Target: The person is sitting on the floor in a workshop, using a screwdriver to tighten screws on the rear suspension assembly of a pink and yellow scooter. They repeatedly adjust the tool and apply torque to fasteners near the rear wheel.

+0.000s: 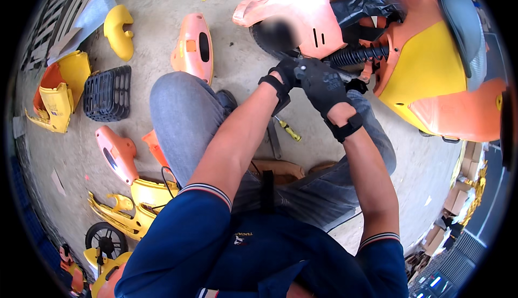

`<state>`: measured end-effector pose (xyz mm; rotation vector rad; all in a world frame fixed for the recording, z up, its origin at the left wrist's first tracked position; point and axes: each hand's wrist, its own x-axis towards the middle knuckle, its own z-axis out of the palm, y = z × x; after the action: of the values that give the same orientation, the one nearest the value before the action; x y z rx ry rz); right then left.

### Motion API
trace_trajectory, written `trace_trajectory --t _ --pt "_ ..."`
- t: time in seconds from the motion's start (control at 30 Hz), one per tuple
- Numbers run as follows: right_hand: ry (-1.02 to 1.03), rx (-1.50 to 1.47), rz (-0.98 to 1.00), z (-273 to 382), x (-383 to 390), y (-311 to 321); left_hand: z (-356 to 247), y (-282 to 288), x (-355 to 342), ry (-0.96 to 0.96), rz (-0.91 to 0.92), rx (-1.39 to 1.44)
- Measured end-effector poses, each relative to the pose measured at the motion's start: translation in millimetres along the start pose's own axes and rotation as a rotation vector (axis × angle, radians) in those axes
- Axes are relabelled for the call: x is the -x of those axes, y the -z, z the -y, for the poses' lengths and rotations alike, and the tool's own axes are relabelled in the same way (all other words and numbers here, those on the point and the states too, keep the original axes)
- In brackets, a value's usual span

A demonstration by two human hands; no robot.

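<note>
My left hand [290, 73] and my right hand [325, 86], both in black gloves with wrist straps, meet at the underside of an orange and yellow scooter [426, 66]. The left fingers are curled in against the right hand. The right hand is closed too, and a small shiny round tip [303, 68] shows at its fingers. What either hand grips is hidden by the gloves. Just beyond them is a black coil shock absorber [356, 55], with an orange front body panel [310, 14] to its left. A dark wheel lies partly behind that panel.
On the floor between my legs lie a yellow-handled screwdriver [290, 130] and a grey wrench [274, 141]. To the left are a black crate [108, 94], yellow panels [65, 90], a yellow fender [118, 33] and orange covers [195, 47]. Cardboard boxes [458, 198] stand at the right.
</note>
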<state>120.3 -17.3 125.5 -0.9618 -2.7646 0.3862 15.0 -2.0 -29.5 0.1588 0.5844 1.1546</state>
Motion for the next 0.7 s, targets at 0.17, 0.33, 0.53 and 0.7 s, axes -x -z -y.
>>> trace_trajectory --t 0.17,0.33,0.53,0.7 --pt "-0.016 0.0 -0.032 3 -2 -1 -12 -20 15 0.025 0.013 0.236" --pt "-0.221 -0.158 -0.084 -20 4 12 -15 -27 22 0.043 -0.113 -0.332" --pt "-0.417 -0.364 -0.277 -18 13 0 -10 -22 15 0.016 -0.099 -0.378" --pt "-0.64 -0.703 -0.441 -53 33 -32 -15 -36 24 0.031 -0.095 -0.41"
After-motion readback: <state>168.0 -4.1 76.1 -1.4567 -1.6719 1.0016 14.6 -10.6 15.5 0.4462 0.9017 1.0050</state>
